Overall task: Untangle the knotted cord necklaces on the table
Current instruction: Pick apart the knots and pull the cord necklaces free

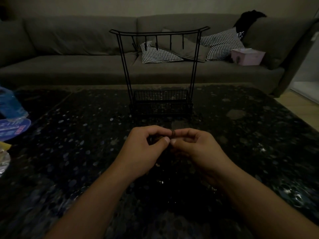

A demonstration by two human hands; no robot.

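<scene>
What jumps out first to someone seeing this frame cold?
The two hands meeting low in the centre: the left hand and right hand pinch a small dark knot of cord between their fingertips above the dark speckled table. Just behind them stands a black wire jewellery stand with hooks on top and a basket base, with a grey sofa beyond.

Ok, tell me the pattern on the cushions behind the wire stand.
Black-and-white houndstooth check on both cushions, seen in the head view.
</scene>
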